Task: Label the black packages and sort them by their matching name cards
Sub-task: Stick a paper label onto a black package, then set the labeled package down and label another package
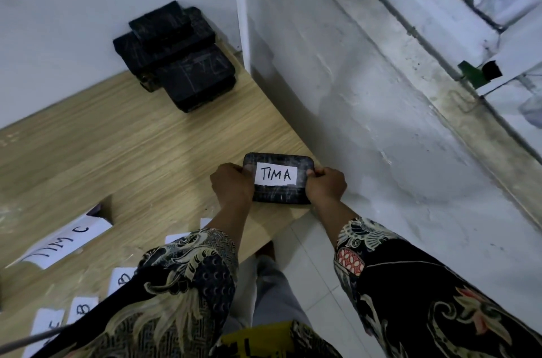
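Gripping one black package [278, 193] from both ends: left hand [231, 184] and right hand [325, 184], fingers curled round its short edges, thumbs on top. White label [275, 174] reading "TIM A" sits on its top face. Package rests at the surface [132, 146] near-right edge. Stack of black packages [176, 55] far corner; "TIM C" card [64, 240] left.

Between my hands, the black package [278, 179] shows glossy, scuffed plastic wrap under a matt white paper label [275, 174], resting on the smooth, wood-grain tabletop [117, 146].
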